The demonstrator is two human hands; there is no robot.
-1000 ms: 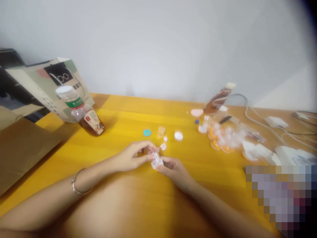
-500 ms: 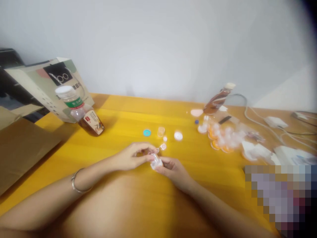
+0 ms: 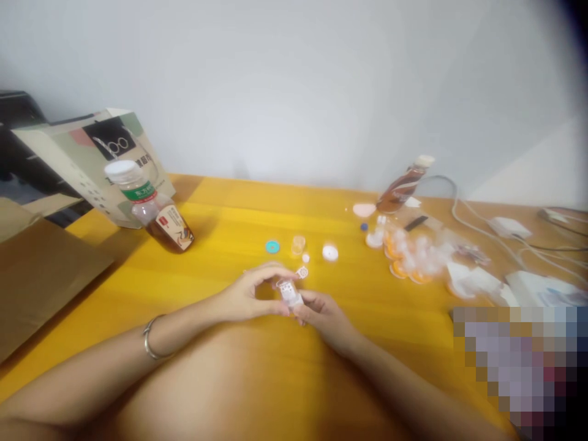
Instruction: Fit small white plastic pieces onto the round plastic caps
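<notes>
Between my hands is a small clear and white plastic piece point(image 3: 289, 294), too blurred to name further. My left hand point(image 3: 257, 291) grips its upper left side between thumb and fingers. My right hand point(image 3: 324, 315) pinches its lower right end. Just beyond the fingertips lies a white cut-out piece point(image 3: 302, 272). Farther back on the table are a turquoise disc point(image 3: 272, 247), a translucent cup-like piece point(image 3: 298, 245), a small white round piece point(image 3: 305, 258) and a white round cap-like part point(image 3: 329, 252).
A tea bottle point(image 3: 156, 211) and a paper bag point(image 3: 105, 165) stand at left, beside a cardboard box point(image 3: 46, 275). On the right are a brown drink bottle point(image 3: 404, 185), several orange and clear plastic parts point(image 3: 416, 254), white cables point(image 3: 482, 226) and a blurred-out area point(image 3: 514, 361).
The plastic piece has been turned, so a white patterned face now shows. My left thumb has shifted down to its lower edge, and the left wrist has moved slightly right.
</notes>
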